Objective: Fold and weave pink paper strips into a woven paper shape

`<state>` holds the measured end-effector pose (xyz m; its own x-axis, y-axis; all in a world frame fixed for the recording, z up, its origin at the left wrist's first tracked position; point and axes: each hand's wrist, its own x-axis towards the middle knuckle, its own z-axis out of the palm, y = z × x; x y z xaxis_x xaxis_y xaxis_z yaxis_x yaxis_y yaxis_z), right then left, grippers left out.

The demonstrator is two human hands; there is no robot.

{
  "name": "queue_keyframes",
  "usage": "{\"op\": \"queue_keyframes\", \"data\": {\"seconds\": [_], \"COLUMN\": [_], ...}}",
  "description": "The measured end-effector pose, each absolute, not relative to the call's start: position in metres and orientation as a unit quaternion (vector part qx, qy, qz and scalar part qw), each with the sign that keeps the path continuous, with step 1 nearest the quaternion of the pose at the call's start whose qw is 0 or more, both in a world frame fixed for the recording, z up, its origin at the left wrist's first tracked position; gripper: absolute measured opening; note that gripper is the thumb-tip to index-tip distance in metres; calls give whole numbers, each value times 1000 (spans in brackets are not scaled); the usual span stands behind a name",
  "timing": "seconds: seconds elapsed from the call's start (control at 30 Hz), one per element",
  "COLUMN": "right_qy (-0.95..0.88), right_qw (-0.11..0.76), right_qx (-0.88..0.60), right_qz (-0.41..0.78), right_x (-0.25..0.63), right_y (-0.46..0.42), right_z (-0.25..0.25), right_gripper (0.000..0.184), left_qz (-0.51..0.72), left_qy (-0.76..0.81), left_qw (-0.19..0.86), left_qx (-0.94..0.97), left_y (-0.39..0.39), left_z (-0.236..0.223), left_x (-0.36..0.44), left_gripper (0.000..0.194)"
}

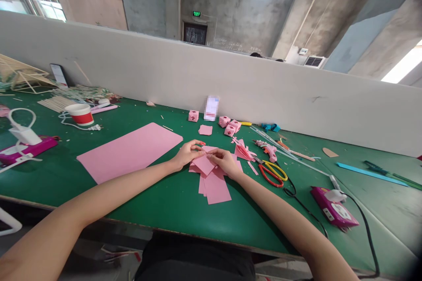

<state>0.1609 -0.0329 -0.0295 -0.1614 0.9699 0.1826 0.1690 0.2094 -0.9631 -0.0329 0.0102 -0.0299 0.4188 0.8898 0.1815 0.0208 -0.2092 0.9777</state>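
Between my two hands is a small square of pink paper (204, 164), pinched along its far edge. My left hand (188, 154) has its fingers closed on the left side of that edge. On the other side, my right hand (224, 161) grips the same paper with thumb and fingers. Beneath it, loose pink paper pieces (217, 189) overlap on the green table. A large pink paper sheet (132, 151) lies to the left. Past my hands sit a small stack of pink squares (205, 130) and several folded pink paper cubes (230, 130).
Right of my hands are scissors (273, 173), pink paper scraps (244, 150) and a pink glue gun (268, 150). A purple power strip (334, 210) with a black cable lies farther right. A paper cup (81, 115) and wooden sticks (54, 103) are at left. A phone (211, 108) leans against the partition.
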Motion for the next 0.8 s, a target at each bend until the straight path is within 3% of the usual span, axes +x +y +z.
{"op": "queue_keyframes", "data": {"seconds": [0.4, 0.8], "right_qy": [-640, -658], "right_qw": [435, 392], "right_qx": [-483, -451], "right_qz": [409, 458], "right_x": [163, 165], "right_y": [-30, -35], "right_z": [-29, -18], "right_gripper": [34, 36], "left_qz": [412, 397], "left_qy": [323, 326], "left_qw": [565, 572], "left_qx": [638, 640], "left_y": [11, 10], "left_z": [-29, -29], "left_x": [-33, -34], "left_gripper": [46, 49]}}
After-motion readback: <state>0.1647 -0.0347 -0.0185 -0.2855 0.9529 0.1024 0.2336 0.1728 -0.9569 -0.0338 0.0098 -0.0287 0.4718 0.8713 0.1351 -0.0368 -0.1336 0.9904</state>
